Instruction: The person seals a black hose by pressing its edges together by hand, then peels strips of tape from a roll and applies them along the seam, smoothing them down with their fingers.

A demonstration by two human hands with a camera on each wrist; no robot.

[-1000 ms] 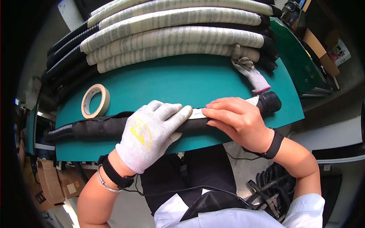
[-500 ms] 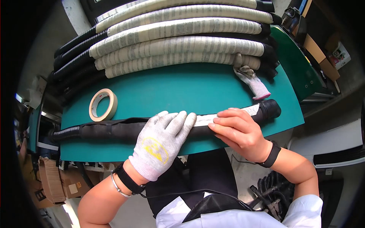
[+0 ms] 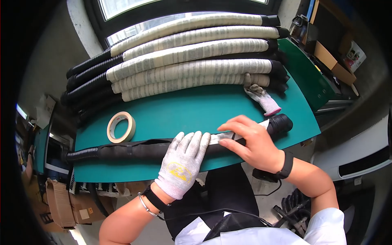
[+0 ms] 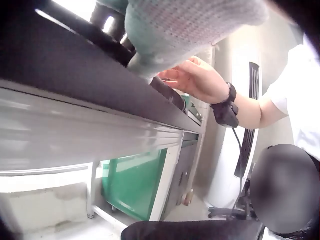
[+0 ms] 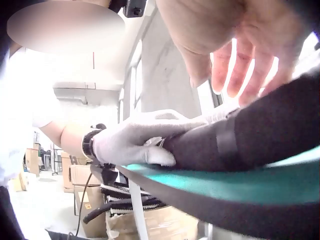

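A long hose in a black sleeve (image 3: 134, 152) lies along the near side of the green table, with a white strip (image 3: 221, 138) showing along its top seam. My gloved left hand (image 3: 182, 165) holds the sleeve near its middle. In the right wrist view, that glove's fingers (image 5: 170, 121) lie over the top and its thumb is in front. Just right of it, my bare right hand (image 3: 255, 143) is raised over the strip, thumb and fingers apart. Beneath that hand, in the right wrist view, a dark band (image 5: 227, 137) circles the sleeve.
A roll of masking tape (image 3: 121, 127) lies behind the sleeve at left. Several tape-wrapped hoses (image 3: 188, 48) are piled at the back. One loose glove (image 3: 263, 100) lies at right, against the pile. The green tabletop (image 3: 183, 106) has its front edge close to the body.
The right hand's fingers have come off the white strip and spread apart from the thumb. The left hand stays on the sleeve. The head view has tilted up.
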